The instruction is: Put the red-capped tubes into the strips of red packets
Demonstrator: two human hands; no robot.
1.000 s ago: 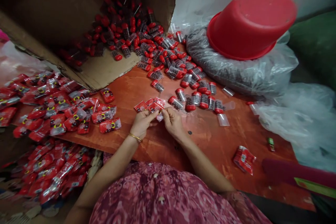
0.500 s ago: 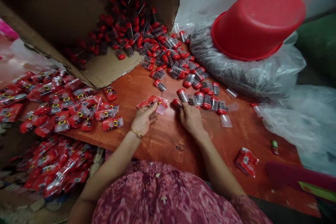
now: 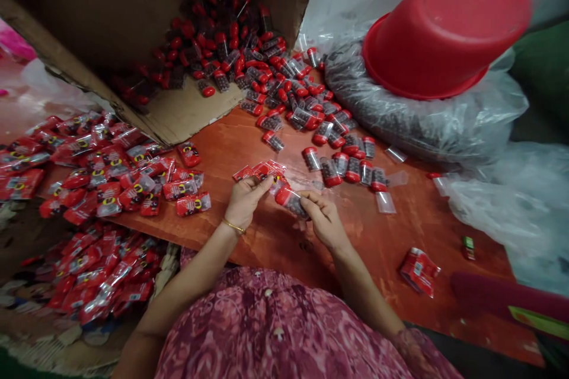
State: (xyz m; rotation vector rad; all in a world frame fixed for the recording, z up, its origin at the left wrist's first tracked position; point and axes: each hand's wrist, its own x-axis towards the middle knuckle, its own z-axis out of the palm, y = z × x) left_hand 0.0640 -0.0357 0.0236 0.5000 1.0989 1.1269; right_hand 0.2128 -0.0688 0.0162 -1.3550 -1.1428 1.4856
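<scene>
My left hand (image 3: 244,198) pinches several flat red printed packets (image 3: 262,172) with clear windows, above the table. In my right hand (image 3: 323,219) is a small clear tube with a red cap (image 3: 291,201), dark contents showing inside. Its red end points left and touches or nearly touches the packets' near edge; I cannot tell if it is inside one. Past my hands lies a loose group of similar tubes (image 3: 341,164). To the left of my left hand, filled red packets (image 3: 193,204) lie in a heap.
A cardboard box (image 3: 178,121) on its side spills red-capped tubes onto the wooden table (image 3: 275,254). At the right, a red tub (image 3: 444,35) sits upside down on a plastic bag (image 3: 400,112). A red packet (image 3: 420,271) and a tiny green item (image 3: 468,247) lie at right.
My right hand has picked up a tube from the near end of the group and brought it left and nearer, to the packets. My left hand keeps its hold.
</scene>
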